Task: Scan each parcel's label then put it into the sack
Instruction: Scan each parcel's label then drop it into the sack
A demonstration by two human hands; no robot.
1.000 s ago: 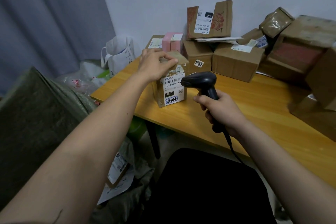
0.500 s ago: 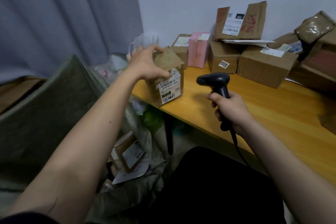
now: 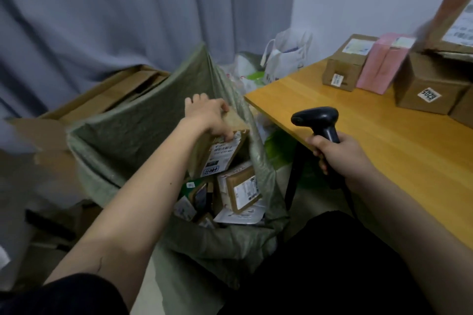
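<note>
My left hand (image 3: 208, 116) grips a small brown parcel (image 3: 221, 152) from above, its white label facing me. The parcel hangs tilted over the open mouth of the green woven sack (image 3: 143, 120) on the floor. Several labelled parcels (image 3: 240, 188) lie inside the sack below it. My right hand (image 3: 337, 155) holds the black barcode scanner (image 3: 316, 117) by its handle, upright over the near edge of the wooden table (image 3: 371, 140). Its cable runs down past my wrist.
On the table's far side stand a brown box (image 3: 344, 69), a pink box (image 3: 381, 66) and more brown boxes (image 3: 430, 89). White plastic bags (image 3: 284, 56) sit beside the table. Flat cardboard (image 3: 110, 92) lies behind the sack, against a grey curtain.
My left hand lifted the parcel off the table and carried it left and down over the sack. The view turned left with it. The scanner stayed in my right hand.
</note>
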